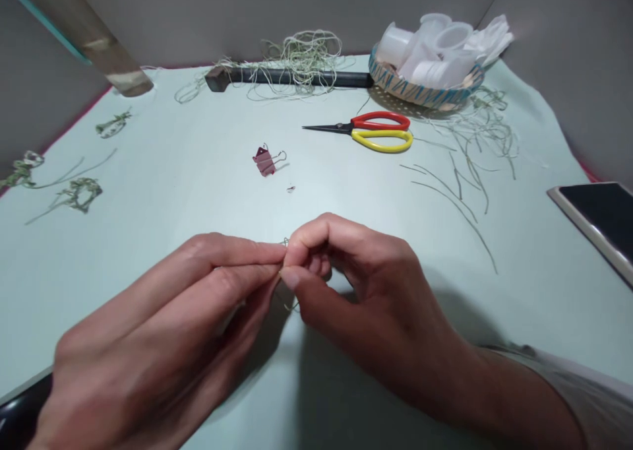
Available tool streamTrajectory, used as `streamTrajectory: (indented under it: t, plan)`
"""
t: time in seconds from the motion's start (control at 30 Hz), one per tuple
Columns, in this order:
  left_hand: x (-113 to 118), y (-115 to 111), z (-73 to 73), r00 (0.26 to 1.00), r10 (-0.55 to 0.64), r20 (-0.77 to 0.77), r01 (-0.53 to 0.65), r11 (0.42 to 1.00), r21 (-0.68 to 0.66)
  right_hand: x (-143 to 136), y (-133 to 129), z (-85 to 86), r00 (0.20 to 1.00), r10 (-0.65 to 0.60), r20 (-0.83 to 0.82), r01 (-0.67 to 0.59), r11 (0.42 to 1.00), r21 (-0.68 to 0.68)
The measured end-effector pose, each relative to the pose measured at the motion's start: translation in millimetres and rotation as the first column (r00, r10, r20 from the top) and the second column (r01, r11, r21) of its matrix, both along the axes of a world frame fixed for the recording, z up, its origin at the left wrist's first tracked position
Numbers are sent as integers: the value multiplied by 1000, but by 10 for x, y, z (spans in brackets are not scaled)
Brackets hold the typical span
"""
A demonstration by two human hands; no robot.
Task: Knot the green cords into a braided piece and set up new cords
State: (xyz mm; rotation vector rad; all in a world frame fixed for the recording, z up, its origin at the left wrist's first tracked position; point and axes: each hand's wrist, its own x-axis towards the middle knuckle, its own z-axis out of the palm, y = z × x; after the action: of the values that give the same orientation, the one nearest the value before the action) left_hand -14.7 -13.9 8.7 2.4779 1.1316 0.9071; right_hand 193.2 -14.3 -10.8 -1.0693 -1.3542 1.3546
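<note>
My left hand [168,331] and my right hand [366,285] meet fingertip to fingertip near the middle of the table. Both are pinched on a thin green thread [291,307], of which small loops show above and below the fingertips; the rest is hidden by my fingers. Beyond them lies a dark red binder clip [266,161], with a tiny scrap [291,188] nearer to my hands. Scissors [380,132] with one red and one yellow handle lie closed farther back, their blades pointing left.
A hammer [297,77] lies at the back under tangled thread [311,51]. Beside it, a basket [420,94] holds plastic spools. Cut threads [457,199] and a phone [601,222] are at the right. Small knotted pieces [82,194] and a wooden post [106,47] stand out at the left.
</note>
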Motion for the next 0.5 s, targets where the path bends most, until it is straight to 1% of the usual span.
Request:
streamTrajectory:
  t: [0.1,0.17,0.23,0.3,0.37,0.5]
  plan:
    - [7,24,-30,998,42,-49,-40,999,29,28,36,37,1000,10,-13,-11,999,-32]
    - [20,23,-33,996,76,-52,-74,996,43,37,67,63,999,-17,-45,13,997,-75]
    - [43,7,-19,994,99,-52,-100,995,-1,37,88,78,996,-21,-85,9,991,-134]
    - [73,-8,3,988,147,-37,-149,987,-55,34,96,81,992,-6,-123,-14,986,-169]
    - [102,-8,22,982,186,-19,-187,980,-75,31,95,80,989,-11,-150,-16,984,-177]
    - [136,25,24,976,219,-6,-218,971,-98,36,93,88,985,-25,-170,-4,986,-169]
